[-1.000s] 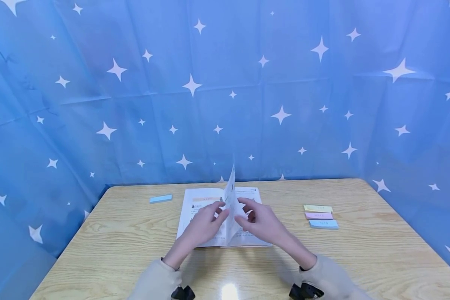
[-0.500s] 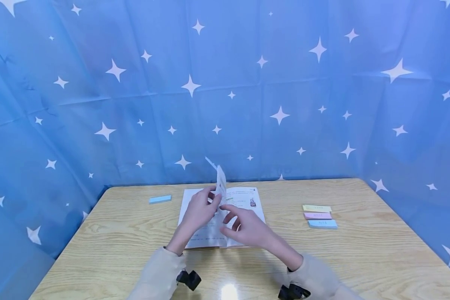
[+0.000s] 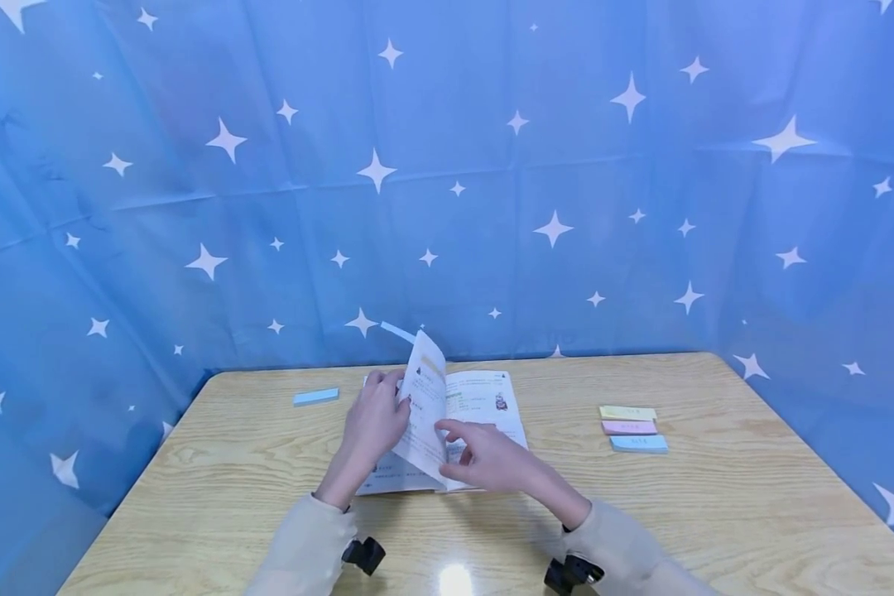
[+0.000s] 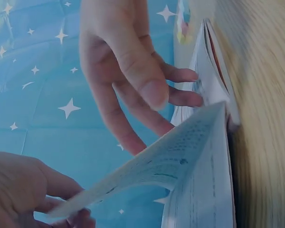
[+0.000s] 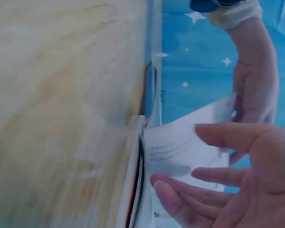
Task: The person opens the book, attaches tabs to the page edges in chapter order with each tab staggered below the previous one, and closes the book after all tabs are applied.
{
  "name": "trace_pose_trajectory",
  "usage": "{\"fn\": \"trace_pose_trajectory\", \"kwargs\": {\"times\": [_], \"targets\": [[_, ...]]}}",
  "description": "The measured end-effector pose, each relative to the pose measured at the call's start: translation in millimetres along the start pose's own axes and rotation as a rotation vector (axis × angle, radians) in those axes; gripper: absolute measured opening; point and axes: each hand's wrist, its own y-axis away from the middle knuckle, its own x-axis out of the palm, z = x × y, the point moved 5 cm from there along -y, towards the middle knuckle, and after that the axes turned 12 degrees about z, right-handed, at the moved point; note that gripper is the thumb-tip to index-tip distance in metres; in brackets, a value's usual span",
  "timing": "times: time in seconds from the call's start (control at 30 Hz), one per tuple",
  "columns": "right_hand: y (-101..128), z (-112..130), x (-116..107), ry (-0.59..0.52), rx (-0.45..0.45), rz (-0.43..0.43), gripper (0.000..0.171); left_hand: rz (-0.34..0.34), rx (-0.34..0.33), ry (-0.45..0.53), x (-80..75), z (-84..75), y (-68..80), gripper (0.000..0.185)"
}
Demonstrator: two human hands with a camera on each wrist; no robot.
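An open book [image 3: 484, 401] lies flat at the middle of the wooden table [image 3: 715, 497]. One page [image 3: 426, 414] stands up and leans left, with a blue tab [image 3: 397, 331] jutting from its top. My left hand [image 3: 372, 426] is behind that page, its fairly straight fingers reaching onto the book's left side. In the left wrist view the left hand [image 4: 128, 71] is spread above the curved page [image 4: 180, 156]. My right hand [image 3: 487, 459] touches the page's front with its index finger. Its fingers stay loose and apart in the right wrist view [image 5: 247, 190].
Yellow [image 3: 627, 412], pink [image 3: 629, 427] and blue [image 3: 641, 444] sticky-note pads lie in a column right of the book. Another blue pad [image 3: 316, 396] lies to its left. A blue star-print curtain [image 3: 566, 165] closes off the back and sides.
The upright page has swung over to the left. My left hand moved left and farther back with it, and my right hand followed toward the spine.
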Motion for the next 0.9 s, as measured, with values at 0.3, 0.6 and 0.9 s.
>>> {"fn": "trace_pose_trajectory", "kwargs": {"times": [0.3,0.6,0.9], "targets": [[-11.2,0.3,-0.9,0.073,-0.008,0.086,0.050,0.015,-0.060,-0.129,3.1,17.9,7.2,0.038],[-12.8,-1.0,-0.7,0.104,0.027,0.138,0.037,0.104,-0.107,-0.177,7.5,42.0,16.8,0.030],[-18.7,-2.2,-2.5,0.159,0.027,0.205,0.027,0.200,-0.138,-0.196,15.9,57.3,24.3,0.031]]}}
